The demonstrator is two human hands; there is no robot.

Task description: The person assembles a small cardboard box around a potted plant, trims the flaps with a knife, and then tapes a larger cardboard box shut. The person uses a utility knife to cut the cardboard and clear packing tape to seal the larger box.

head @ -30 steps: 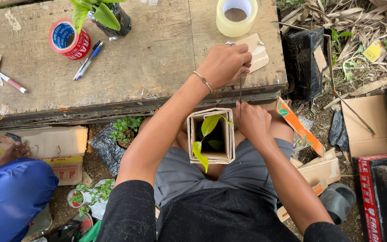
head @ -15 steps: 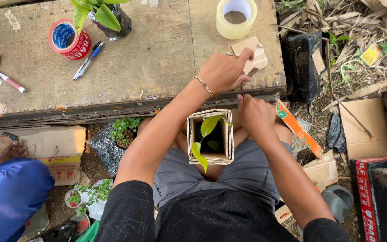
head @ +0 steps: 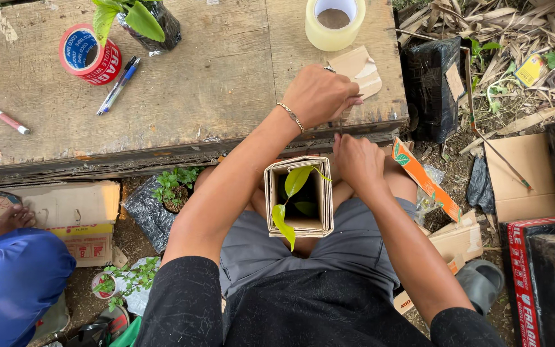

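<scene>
Cardboard sleeve (head: 299, 196): open-topped, square, upright in the person's lap between the thighs, just below the near edge of the worktop (head: 226, 96). A seedling (head: 293, 193) with yellow-green leaves stands inside; one leaf hangs over the near wall.

Right hand (head: 356, 160): at 1 o'clock from the sleeve, just beside its far right corner, knuckles up and fingers curled under. I cannot tell what, if anything, it grips.

Left hand (head: 321, 95): at 12 o'clock, over the worktop edge, closed into a loose fist with the fingertips on or just beside a cardboard scrap (head: 362, 69). Whether it pinches something is hidden by the knuckles.

Judgement: the seedling is seated and the sleeve's top is unclosed, so the packing is mid-way, with both hands busy at the worktop edge above it. The next move calls for keeping the sleeve upright and the overhanging leaf out of any fold.

Further out on the worktop: a clear tape roll (head: 334, 22) at 12 o'clock, a bagged seedling (head: 146, 22) at 11, two pens (head: 118, 83) and a red-and-blue tape roll (head: 89, 54) at 10.

On the ground: a small bagged plant (head: 168, 193) at 9 o'clock, an orange packet (head: 422, 177) at 3, and another person in blue (head: 14, 283) at 8.
</scene>
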